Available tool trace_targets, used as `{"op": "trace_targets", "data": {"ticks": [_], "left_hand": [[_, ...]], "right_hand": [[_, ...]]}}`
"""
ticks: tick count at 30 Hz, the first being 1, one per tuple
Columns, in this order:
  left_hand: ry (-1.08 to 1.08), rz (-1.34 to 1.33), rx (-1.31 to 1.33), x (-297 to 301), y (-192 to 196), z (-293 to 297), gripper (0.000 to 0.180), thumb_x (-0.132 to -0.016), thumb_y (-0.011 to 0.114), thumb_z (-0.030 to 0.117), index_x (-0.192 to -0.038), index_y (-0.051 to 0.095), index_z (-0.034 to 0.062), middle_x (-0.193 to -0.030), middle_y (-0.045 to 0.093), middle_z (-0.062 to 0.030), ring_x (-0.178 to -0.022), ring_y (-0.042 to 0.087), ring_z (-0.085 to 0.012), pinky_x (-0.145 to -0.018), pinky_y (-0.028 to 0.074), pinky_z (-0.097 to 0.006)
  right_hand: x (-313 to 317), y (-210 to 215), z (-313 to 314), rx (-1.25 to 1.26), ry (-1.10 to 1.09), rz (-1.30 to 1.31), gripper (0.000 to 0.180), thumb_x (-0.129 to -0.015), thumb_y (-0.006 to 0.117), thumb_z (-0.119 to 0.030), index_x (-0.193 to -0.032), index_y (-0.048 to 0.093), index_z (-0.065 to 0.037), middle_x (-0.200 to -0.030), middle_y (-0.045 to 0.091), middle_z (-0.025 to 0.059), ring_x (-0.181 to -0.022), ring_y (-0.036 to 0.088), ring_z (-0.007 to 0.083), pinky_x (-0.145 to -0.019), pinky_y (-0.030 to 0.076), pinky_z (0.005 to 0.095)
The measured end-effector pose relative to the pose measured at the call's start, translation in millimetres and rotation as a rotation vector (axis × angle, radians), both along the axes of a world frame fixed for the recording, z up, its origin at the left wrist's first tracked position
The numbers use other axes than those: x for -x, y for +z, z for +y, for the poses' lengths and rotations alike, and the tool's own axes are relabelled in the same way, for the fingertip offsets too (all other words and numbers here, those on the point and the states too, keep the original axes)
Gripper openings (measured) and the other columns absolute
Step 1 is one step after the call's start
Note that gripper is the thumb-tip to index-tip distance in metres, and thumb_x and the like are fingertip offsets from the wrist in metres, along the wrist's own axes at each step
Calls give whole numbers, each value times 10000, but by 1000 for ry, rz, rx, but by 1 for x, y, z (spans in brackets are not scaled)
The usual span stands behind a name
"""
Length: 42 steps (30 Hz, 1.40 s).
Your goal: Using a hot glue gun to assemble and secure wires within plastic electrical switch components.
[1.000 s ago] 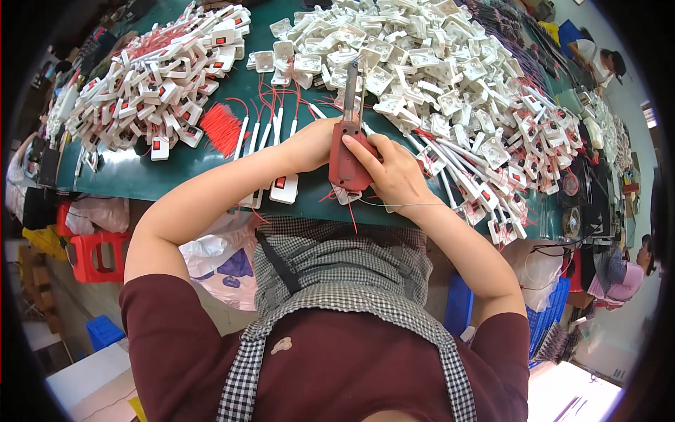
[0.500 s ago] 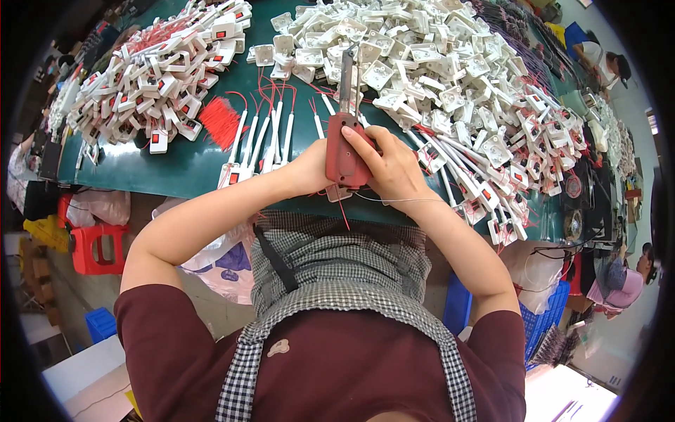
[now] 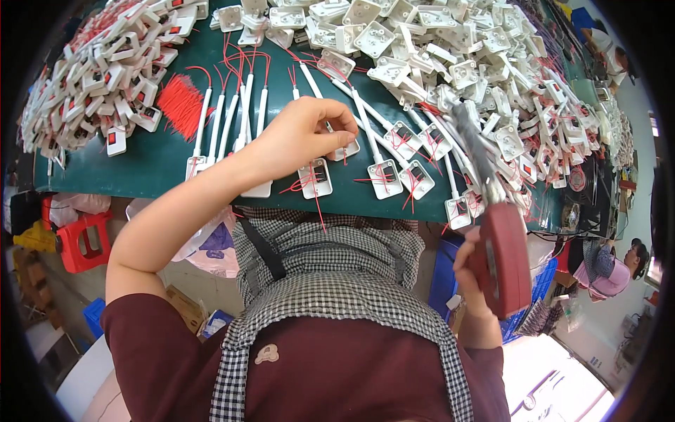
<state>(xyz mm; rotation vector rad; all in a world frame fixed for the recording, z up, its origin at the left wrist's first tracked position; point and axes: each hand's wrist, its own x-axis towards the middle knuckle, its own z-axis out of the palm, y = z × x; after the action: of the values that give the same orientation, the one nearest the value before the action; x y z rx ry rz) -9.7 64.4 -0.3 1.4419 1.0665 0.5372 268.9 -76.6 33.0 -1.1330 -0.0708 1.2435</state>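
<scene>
My left hand point(image 3: 306, 133) is over the middle of the green table, thumb and fingers pinched together. A white switch housing point(image 3: 350, 150) shows partly under its fingertips, but the fingers hide what they pinch. Just below it lies an open white switch housing point(image 3: 314, 178) with a black switch and red wires. My right hand point(image 3: 472, 271) is at the right, beyond the table's front edge, wrapped round a red-handled tool point(image 3: 503, 264) with a long grey metal nose, resembling a soldering gun. The nose is blurred and tilts up over the housings.
Open housings on white tubes point(image 3: 385, 178) line the front edge. A heap of white housings point(image 3: 422, 53) fills the back; finished-looking switches with red rockers point(image 3: 116, 84) pile up at left. Beside them lies a bundle of red wires point(image 3: 184, 107). A red stool point(image 3: 86, 243) stands below left.
My right hand has swung the red tool away to the right and down, off the table's middle. My left hand stays near the housings, now pinching. The view has shifted slightly right.
</scene>
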Motion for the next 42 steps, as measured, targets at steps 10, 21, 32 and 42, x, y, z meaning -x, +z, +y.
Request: {"op": "trace_targets", "data": {"ticks": [10,21,32,42], "left_hand": [[239,286,-314,-11,-8,-29,87,-771,616,26,-849,599,-10,-864,610,-122,-791,599,-278,-693,477,-355],[330,328,-402,-12,-18,-23,88,-741,624,46,-803,572,14,-1019,635,-107,-880,595,-286,-759,477,-368],[292,346,-396,-10,-17,-22,64,-753,611,66,-797,582,29,-1046,636,-93,-891,589,-275,-771,460,-375],[291,348,-385,-11,-16,-23,63,-758,606,72,-799,582,31,-1062,632,-88,-887,586,-266,-785,450,-373]], "right_hand": [[2,-15,-3,-291,775,-582,696,-779,725,-304,-1299,400,26,-1082,581,163,-634,523,119,-539,424,214],[16,-7,21,5,767,-390,657,-776,719,-330,-1247,437,31,-1005,584,180,-612,504,129,-514,419,226],[23,-9,31,44,802,-452,613,-801,673,-418,-1137,476,56,-797,547,103,-573,490,128,-510,385,245],[21,-12,30,7,794,-471,657,-803,670,-424,-1185,443,59,-795,564,118,-552,487,131,-504,389,247]]}}
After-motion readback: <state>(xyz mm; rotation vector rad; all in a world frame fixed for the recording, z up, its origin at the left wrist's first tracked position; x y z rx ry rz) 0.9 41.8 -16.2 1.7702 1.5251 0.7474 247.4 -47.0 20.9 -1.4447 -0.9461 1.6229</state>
